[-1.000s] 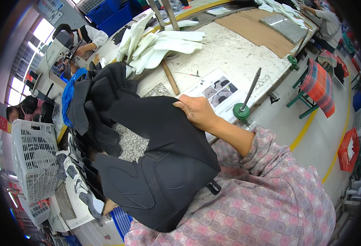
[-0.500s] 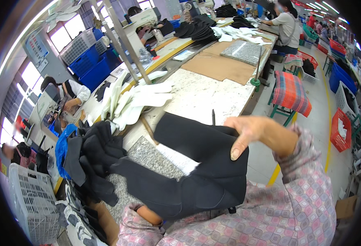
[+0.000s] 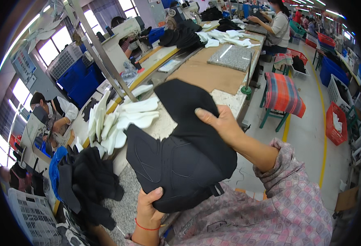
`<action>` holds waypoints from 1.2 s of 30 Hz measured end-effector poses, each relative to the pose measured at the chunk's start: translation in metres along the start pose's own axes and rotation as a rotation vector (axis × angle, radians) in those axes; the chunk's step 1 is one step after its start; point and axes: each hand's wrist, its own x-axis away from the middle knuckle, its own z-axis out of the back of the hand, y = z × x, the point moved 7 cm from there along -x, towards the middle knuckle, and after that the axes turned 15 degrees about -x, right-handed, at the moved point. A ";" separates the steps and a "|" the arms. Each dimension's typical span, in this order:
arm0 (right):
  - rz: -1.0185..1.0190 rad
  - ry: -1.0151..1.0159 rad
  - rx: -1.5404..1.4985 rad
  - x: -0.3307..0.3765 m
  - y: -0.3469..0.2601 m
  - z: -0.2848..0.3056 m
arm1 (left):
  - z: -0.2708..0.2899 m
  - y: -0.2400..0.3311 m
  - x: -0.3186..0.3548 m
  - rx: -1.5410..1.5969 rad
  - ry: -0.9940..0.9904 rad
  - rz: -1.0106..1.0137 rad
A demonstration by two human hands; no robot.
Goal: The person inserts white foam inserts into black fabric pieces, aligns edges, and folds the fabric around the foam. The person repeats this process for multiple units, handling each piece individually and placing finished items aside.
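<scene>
Hands — two, left (image 3: pixel 148 210) and right (image 3: pixel 218 123) both gripping | one black padded piece (image 3: pixel 180 160)

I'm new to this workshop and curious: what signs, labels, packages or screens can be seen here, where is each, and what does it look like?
Wall sign: far left by the windows, a tilted pale rectangle with red markings.
Paper sheet: flat on the long workbench past the white cut pieces, pale blue-white rectangle.
No screens or packages are plainly visible; both hands only hold the black padded piece.

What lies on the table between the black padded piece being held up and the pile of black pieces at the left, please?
In the head view, white foam cutouts and bare speckled tabletop lie between the black padded piece and the black pile.
</scene>
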 end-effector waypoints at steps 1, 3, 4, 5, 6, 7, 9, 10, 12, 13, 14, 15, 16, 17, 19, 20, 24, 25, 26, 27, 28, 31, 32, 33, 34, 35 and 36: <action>0.005 0.023 0.133 -0.011 0.007 0.006 | 0.000 0.002 -0.003 -0.003 0.046 -0.007; 0.077 0.028 0.372 -0.027 0.027 0.020 | 0.002 -0.004 -0.010 -0.004 0.090 -0.001; 0.097 0.022 0.412 -0.031 0.041 0.029 | 0.001 -0.010 -0.016 0.019 0.057 -0.033; 0.191 0.045 0.428 -0.036 0.051 0.037 | 0.006 -0.018 -0.022 0.020 0.063 -0.014; 0.130 0.062 0.522 -0.040 0.069 0.046 | 0.010 -0.025 -0.027 0.054 0.041 -0.022; 0.097 0.074 0.589 -0.043 0.085 0.051 | 0.018 -0.037 -0.035 0.026 0.072 0.041; -0.035 0.121 0.743 -0.047 0.107 0.065 | 0.029 -0.053 -0.055 0.013 0.077 0.096; -0.070 0.065 0.506 -0.047 0.113 0.066 | 0.031 -0.054 -0.065 0.033 0.024 0.063; -0.463 0.001 0.196 -0.043 0.132 0.076 | 0.035 -0.055 -0.080 0.028 -0.059 0.030; -0.599 -0.056 -0.012 -0.040 0.132 0.077 | 0.036 -0.058 -0.087 0.017 -0.084 0.037; -0.773 -0.091 -0.219 -0.034 0.131 0.077 | 0.037 -0.060 -0.093 -0.001 -0.104 0.036; -0.907 -0.137 -0.260 -0.031 0.127 0.078 | 0.037 -0.063 -0.100 -0.018 -0.124 0.033; -0.942 -0.328 -0.393 -0.032 0.117 0.067 | 0.037 -0.064 -0.106 -0.015 -0.143 0.019; -0.989 -0.449 -0.498 -0.030 0.108 0.056 | 0.038 -0.068 -0.112 -0.061 -0.117 0.018; -1.069 -0.549 -0.497 -0.030 0.095 0.041 | 0.036 -0.069 -0.122 -0.065 -0.132 0.014; -1.044 -0.523 -0.419 -0.034 0.089 0.035 | 0.033 -0.068 -0.123 -0.077 -0.159 0.002; -1.112 -0.305 -0.006 -0.035 0.058 0.022 | 0.028 -0.061 -0.110 -0.108 -0.078 0.003; -1.081 -0.261 0.076 -0.031 0.050 0.021 | 0.026 -0.060 -0.102 -0.127 -0.046 -0.012; -1.016 -0.262 0.094 -0.030 0.041 0.017 | 0.025 -0.059 -0.093 -0.145 -0.017 -0.027; -0.903 -0.317 0.209 -0.028 0.040 0.010 | 0.020 -0.059 -0.081 -0.150 0.002 -0.092; -0.744 -0.405 0.229 -0.027 0.034 0.002 | 0.016 -0.064 -0.073 -0.148 -0.021 -0.076; -0.618 -0.313 0.565 -0.032 0.054 0.012 | 0.014 -0.086 -0.068 -0.080 0.014 -0.021; -0.520 -0.322 0.601 -0.037 0.058 0.012 | 0.014 -0.089 -0.073 -0.058 0.013 -0.055; -0.433 -0.332 0.629 -0.040 0.061 0.012 | 0.016 -0.092 -0.075 -0.049 0.011 -0.068; -0.445 -0.300 0.659 -0.041 0.067 0.015 | 0.017 -0.092 -0.078 -0.031 0.008 -0.105; -0.458 -0.263 0.689 -0.043 0.071 0.018 | 0.015 -0.093 -0.083 -0.024 -0.026 -0.131; -0.471 -0.224 0.720 -0.043 0.072 0.020 | 0.018 -0.097 -0.085 -0.027 -0.003 -0.077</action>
